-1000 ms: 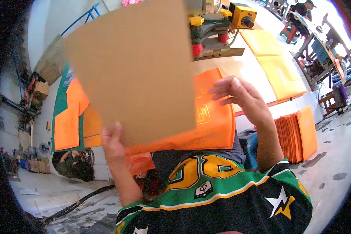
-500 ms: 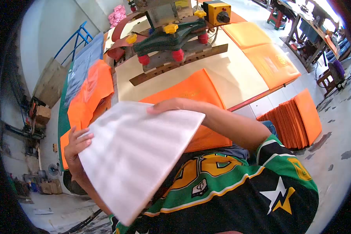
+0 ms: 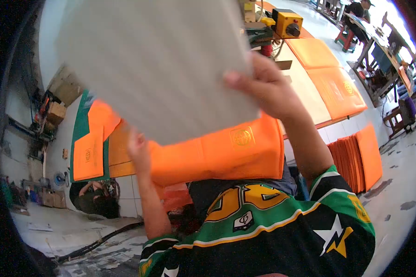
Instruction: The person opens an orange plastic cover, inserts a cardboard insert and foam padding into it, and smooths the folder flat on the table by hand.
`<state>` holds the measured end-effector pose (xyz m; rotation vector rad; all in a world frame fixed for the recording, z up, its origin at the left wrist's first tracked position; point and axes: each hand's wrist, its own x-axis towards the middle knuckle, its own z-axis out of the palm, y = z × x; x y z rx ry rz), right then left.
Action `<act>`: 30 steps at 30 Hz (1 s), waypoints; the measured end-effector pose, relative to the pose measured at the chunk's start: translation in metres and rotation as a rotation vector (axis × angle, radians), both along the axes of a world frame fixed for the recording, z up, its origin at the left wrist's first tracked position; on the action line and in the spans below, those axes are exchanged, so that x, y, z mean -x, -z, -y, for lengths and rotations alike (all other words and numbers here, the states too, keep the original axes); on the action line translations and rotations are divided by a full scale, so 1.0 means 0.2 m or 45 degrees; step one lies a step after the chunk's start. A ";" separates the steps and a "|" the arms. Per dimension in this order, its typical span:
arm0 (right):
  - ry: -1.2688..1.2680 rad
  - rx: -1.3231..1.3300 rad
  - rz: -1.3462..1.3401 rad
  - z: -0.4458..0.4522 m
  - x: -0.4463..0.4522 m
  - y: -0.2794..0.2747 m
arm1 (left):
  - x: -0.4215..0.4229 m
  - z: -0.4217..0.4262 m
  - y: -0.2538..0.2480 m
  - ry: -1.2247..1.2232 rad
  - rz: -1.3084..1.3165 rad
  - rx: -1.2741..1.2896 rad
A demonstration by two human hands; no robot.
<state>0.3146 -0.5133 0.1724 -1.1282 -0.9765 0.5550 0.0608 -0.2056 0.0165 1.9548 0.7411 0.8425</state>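
Above the orange sheet with gold print [image 3: 208,154], blurred left [image 3: 139,145] and right hand [image 3: 261,85] fingers gripped a pale rectangular board [image 3: 159,69].

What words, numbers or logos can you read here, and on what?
Nothing reads with certainty.
Jersey: large yellow characters, distorted and partly hidden; shield badge, too small.
Orange cover at the lap: gold emblem, too small.
Orange piece at left: gold print, too small.
Orange folder at right: round emblem, unreadable.
Raised pale board: blurred, no text visible.
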 end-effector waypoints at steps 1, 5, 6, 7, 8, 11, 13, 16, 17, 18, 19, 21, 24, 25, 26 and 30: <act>0.086 -0.096 -0.042 0.03 -0.04 0.02 | -0.09 0.13 -0.03 0.202 -0.155 -0.014; 0.250 -0.468 -0.137 0.14 -0.19 0.11 | -0.48 0.37 -0.05 0.501 -0.189 -0.697; 0.357 -0.457 -0.229 0.18 -0.24 0.13 | -0.54 0.39 -0.05 0.514 -0.235 -0.774; 0.446 -0.508 -0.195 0.20 -0.27 0.13 | -0.59 0.39 -0.05 0.535 -0.285 -0.852; 0.542 -0.559 -0.162 0.22 -0.28 0.12 | -0.65 0.38 -0.03 0.530 -0.285 -0.839; 0.649 -0.677 -0.156 0.26 -0.31 0.09 | -0.77 0.33 0.02 0.429 -0.417 -0.989; 0.642 -0.789 -0.244 0.26 -0.30 0.09 | -0.82 0.32 0.01 0.439 -0.447 -0.923; 0.526 -0.859 -0.284 0.30 -0.35 0.14 | -0.83 0.30 0.02 0.479 -0.437 -0.848; 0.414 -0.814 -0.233 0.31 -0.37 0.17 | -0.82 0.29 0.03 0.485 -0.440 -0.849; 0.421 -0.816 -0.238 0.30 -0.37 0.18 | -0.82 0.29 0.02 0.523 -0.421 -0.827; 0.419 -0.775 -0.274 0.28 -0.36 0.19 | -0.82 0.29 0.01 0.562 -0.403 -0.805; 0.390 -0.742 -0.315 0.24 -0.33 0.21 | -0.79 0.31 -0.05 0.637 -0.303 -0.672; 0.233 -0.725 -0.412 0.20 -0.34 0.24 | -0.71 0.37 -0.16 0.695 -0.023 -0.645; 0.152 -0.722 -0.396 0.19 -0.35 0.24 | -0.68 0.38 -0.18 0.684 0.157 -0.756; 0.149 -0.722 -0.398 0.17 -0.33 0.23 | -0.65 0.39 -0.19 0.682 0.154 -0.756; 0.083 -0.728 -0.578 0.11 -0.27 0.15 | -0.53 0.42 -0.21 0.651 0.371 -1.061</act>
